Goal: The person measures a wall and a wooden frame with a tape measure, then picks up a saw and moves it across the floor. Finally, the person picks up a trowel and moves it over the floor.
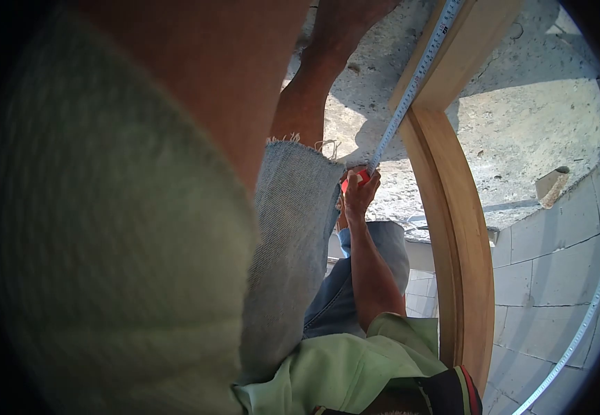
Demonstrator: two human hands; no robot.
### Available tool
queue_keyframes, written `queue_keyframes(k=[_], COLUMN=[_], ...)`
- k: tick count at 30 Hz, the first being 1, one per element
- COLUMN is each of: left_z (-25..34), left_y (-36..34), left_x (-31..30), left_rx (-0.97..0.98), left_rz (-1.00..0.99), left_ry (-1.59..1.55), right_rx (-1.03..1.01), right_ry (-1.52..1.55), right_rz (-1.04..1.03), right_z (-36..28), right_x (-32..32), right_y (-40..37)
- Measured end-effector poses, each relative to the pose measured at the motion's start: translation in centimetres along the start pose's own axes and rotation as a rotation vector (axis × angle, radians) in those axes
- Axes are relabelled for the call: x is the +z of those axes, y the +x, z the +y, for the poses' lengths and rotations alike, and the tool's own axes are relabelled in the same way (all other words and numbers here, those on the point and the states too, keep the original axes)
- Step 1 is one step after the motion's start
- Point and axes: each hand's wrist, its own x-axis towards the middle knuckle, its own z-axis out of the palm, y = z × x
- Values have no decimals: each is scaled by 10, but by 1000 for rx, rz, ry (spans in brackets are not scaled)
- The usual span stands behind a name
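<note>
My right hand [359,199] is closed around the red case of a tape measure [356,181], close to my knee. From it the metal blade [419,75] runs out to the upper right, crossing a wooden frame [460,214] near its corner joint and continuing along the upper piece past the top edge. My left arm, in a blurred green sleeve [127,228], fills the left side close to the camera. The left hand itself lies outside the picture. My jeans [293,228] end in a frayed hem above a bare leg [307,104].
Rough concrete [535,124] in patchy sunlight lies beyond the frame. A small broken chunk [553,187] rests by its edge. Pale block masonry [528,283] spreads at the lower right, with a curved strip of measuring tape [577,332] across it.
</note>
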Motion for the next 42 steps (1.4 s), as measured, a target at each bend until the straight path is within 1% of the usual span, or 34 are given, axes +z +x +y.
queue_keyframes(k=[3,7,9,11,12,14,15,16,18,21,22,23,24,25,26,27,28,29,30,31,32,33,34,36,40,42], left_z=[-1,-4,-5,-4,-2,-1,1,1,2,-5,-8,-13,-17,-20,-24,-26,-29,-32,-32,-33,-36,-22,-18,-14,-21,-20], left_y=[1,1,2,2,3,3,4,4,5,25,36,53,75,104,140,175,203,226,250,260,269,254,255,255,257,252], left_x=[2,2,3,4,5,5,3,5,10,14,14,14,12,7,-2,-15,-26,-36,-45,-48,-47,-87,-95,-95,-95,-103], left_rx=[-1,-3,2,-5,-4,-2,6,9,-64,-33,-24,-12,8,36,81,124,165,207,256,305,354,154,161,-191,-139,-236], left_rz=[0,-1,-3,0,-1,-2,-20,-19,-27,-38,-57,-72,-93,-111,-117,-130,-155,-191,-232,-268,-267,-362,-353,-274,-335,-432], left_ry=[-7,-7,-8,-15,-15,-14,-14,-15,-48,-68,-80,-99,-122,-145,-169,-192,-206,-216,-224,-222,-240,-485,-477,-1379,-1420,-863], right_rx=[19,-40,-51,89,90,-8,47,47,24,36,36,-9,6,-11,0,-64,-71,-68,-10,-51,-19,-24,-26,-31,-5,6], right_ry=[16,-25,-23,-21,-20,-20,-15,-13,4,5,6,-12,-36,4,38,84,39,-12,20,-9,66,34,2,-7,19,2], right_rz=[13,38,63,-7,-3,70,28,31,27,20,28,46,55,33,10,75,75,64,30,58,47,44,40,14,-30,-24], right_z=[0,14,10,6,9,14,15,15,18,19,17,21,5,11,11,13,14,10,10,15,2,8,14,15,22,16], right_x=[2,11,13,13,16,22,22,24,26,28,28,30,23,23,22,20,19,20,18,21,15,18,21,20,25,21], right_y=[3,6,8,9,10,12,14,16,17,16,17,19,15,17,19,25,22,18,16,18,14,14,17,18,21,19])
